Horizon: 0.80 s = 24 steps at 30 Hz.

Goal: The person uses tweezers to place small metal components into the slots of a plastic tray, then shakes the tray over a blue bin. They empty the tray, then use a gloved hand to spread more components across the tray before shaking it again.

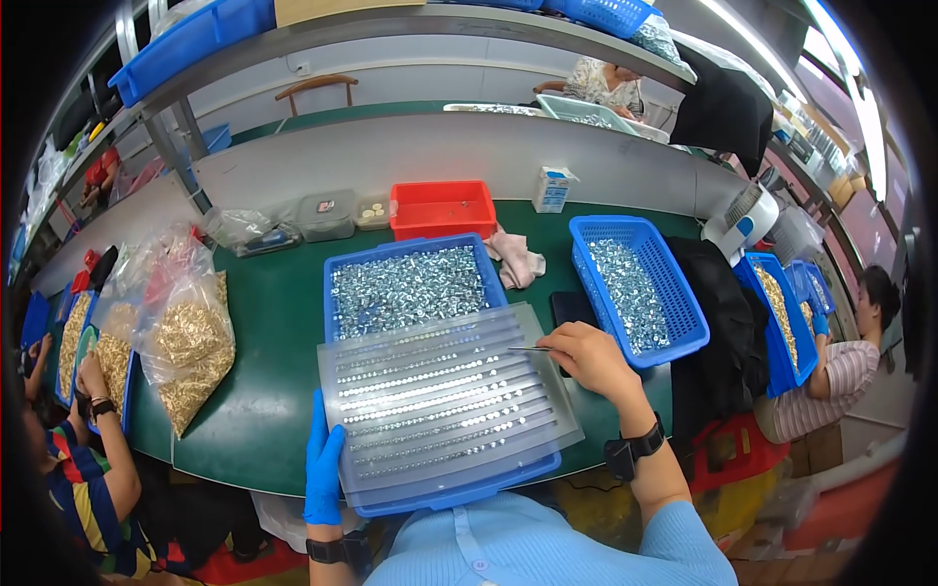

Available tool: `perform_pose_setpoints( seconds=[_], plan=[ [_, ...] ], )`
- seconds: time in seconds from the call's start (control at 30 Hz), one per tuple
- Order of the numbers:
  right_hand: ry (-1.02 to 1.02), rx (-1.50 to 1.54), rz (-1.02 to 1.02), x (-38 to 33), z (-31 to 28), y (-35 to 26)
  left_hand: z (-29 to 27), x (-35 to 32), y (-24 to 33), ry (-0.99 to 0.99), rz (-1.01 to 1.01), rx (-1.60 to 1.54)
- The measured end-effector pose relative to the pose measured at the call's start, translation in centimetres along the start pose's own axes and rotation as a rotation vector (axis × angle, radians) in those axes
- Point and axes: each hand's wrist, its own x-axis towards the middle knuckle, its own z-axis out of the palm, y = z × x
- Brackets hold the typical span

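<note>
A translucent ribbed plastic sheet (555, 415) lies tilted over a blue tray, with small shiny metal parts (420, 398) lined up along its grooves. My left hand (323, 467), in a blue glove, grips the sheet's left edge, thumb on top. Bare, my right hand (590, 361) pinches metal tweezers (529, 349), whose tips point left over the upper right of the sheet. Beyond the sheet, the blue tray (329, 298) shows a thick layer of loose metal parts (415, 283). The sheet hides the tray's nearer part.
At right stands a blue basket (689, 303) of metal parts. A red bin (442, 207), a small carton (554, 189) and a pink cloth (515, 258) sit behind. Bagged gold-coloured parts (191, 342) lie left. People work on both sides; a shelf (410, 21) hangs overhead.
</note>
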Motion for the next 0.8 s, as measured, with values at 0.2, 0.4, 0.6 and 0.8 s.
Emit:
perform_pose_setpoints(
  seconds=[0.2, 0.4, 0.6, 0.8],
  plan=[
    [-0.01, -0.145, -0.091, 2.5, 0.8, -0.7, 0.0, 0.1, 0.0, -0.01, -0.008, -0.02],
    [-0.035, -0.129, -0.206, 3.6, 1.6, -1.5, -0.4, 0.1, -0.4, -0.028, -0.004, -0.004],
    [-0.089, -0.184, -0.099, 1.5, -0.9, -0.5, -0.7, -0.1, -0.3, -0.014, -0.013, -0.025],
    [-0.063, -0.087, -0.149, 1.6, 0.3, -0.9, -0.1, 0.1, -0.1, -0.022, -0.01, -0.026]
  ],
)
